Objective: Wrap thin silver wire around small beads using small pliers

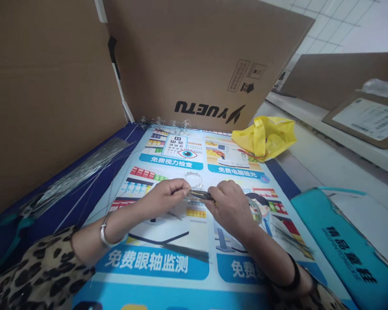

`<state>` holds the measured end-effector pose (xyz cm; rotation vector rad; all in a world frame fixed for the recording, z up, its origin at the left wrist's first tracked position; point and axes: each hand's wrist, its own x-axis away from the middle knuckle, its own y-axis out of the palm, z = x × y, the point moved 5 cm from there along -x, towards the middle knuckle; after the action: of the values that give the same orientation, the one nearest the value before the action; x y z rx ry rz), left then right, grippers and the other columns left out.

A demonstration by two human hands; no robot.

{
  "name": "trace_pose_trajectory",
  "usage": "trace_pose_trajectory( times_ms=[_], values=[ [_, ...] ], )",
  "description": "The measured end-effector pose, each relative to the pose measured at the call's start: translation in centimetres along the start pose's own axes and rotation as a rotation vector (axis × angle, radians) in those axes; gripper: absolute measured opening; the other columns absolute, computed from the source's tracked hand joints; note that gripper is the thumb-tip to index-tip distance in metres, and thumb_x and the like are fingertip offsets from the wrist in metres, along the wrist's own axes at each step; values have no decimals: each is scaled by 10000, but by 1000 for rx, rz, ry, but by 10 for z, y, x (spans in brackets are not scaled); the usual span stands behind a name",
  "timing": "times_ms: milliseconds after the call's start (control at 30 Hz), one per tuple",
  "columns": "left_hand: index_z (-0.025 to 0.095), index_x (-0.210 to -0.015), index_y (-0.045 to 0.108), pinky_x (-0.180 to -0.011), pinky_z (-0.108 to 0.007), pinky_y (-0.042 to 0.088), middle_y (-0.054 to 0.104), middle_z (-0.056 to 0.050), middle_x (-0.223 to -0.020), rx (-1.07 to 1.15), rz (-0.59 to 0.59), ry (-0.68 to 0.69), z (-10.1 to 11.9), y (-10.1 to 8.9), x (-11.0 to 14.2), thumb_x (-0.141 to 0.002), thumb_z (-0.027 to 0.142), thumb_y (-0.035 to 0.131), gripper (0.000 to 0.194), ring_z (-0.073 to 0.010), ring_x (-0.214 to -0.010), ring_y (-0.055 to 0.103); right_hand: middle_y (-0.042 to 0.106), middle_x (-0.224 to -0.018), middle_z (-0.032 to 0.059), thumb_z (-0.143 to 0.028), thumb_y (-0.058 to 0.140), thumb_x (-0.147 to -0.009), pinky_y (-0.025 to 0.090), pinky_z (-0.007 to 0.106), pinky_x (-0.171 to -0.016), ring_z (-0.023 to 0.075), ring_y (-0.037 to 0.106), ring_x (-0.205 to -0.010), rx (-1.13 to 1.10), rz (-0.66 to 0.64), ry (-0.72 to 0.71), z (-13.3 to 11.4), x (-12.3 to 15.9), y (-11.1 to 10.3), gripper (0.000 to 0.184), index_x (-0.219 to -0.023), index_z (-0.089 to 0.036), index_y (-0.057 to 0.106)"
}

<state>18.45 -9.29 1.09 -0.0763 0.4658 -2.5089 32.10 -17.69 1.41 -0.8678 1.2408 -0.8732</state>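
Observation:
My right hand [231, 209] is closed around a pair of dark-handled pliers [200, 195], their jaws pointing left. At the jaws, my left hand [170, 193] pinches a thin wire piece, mostly hidden by the fingertips. A wire loop with small clear beads [193, 175] rises just beyond the jaws and seems joined to that piece. Beneath the hands lies a printed poster sheet [208, 228]. Short cut wires [187, 252] rest on it nearer to me, and another wire bunch [292, 239] lies right of my right wrist. Beside that hand is a coil of clear wire [256, 209].
Cardboard panels [194, 56] stand at the back and left. Long wires [90, 165] lie at left, near a teal-handled cutting tool [21, 221]. Beaded wire pieces [177, 125] sit along the back. A yellow bag [273, 135] and a teal box [339, 241] are at right.

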Motion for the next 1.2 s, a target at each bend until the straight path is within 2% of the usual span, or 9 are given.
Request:
trace_pose_trajectory(
  times_ms=[533,700,867,967,1100,1200],
  values=[
    [165,-697,489,-587,-217,315,431,34,-661,-73,3,44,2,0,-1,-830,275,402,194,-105,-638,390,531,-710,58,-461,424,-874,265,292,-631,185,422,-709,-37,-54,13,-1,3,5,353,-706,-176,548],
    [166,-712,479,-505,-207,271,387,54,-573,141,-45,-82,-7,-2,1,-838,333,439,213,-84,-526,346,534,-741,71,-475,419,-871,290,305,-666,194,429,-744,-71,-51,-6,3,0,2,370,-696,-172,538],
    [163,-712,468,-473,-201,227,361,69,-516,453,-113,-89,-17,0,1,-844,350,479,229,-65,-469,283,525,-756,59,-453,372,-897,331,295,-675,181,448,-749,-311,-110,34,3,1,11,362,-721,-173,518],
    [161,-708,469,-465,-201,214,333,77,-497,544,-156,-101,-20,3,1,-840,351,491,233,-60,-452,252,528,-778,54,-438,364,-902,351,292,-676,178,462,-763,-447,-125,82,1,2,13,337,-750,-179,516],
    [158,-715,491,-479,-203,229,367,67,-515,461,-156,-101,-18,3,1,-835,349,495,226,-66,-472,287,525,-767,31,-420,362,-906,363,269,-650,158,474,-748,-554,-148,128,2,2,10,305,-757,-190,496],
    [158,-742,507,-491,-203,236,390,59,-555,349,-152,-96,-16,0,1,-836,348,482,213,-71,-499,309,526,-760,41,-430,390,-892,355,284,-664,169,466,-752,-448,-155,87,4,1,5,311,-734,-186,501]
  ],
)
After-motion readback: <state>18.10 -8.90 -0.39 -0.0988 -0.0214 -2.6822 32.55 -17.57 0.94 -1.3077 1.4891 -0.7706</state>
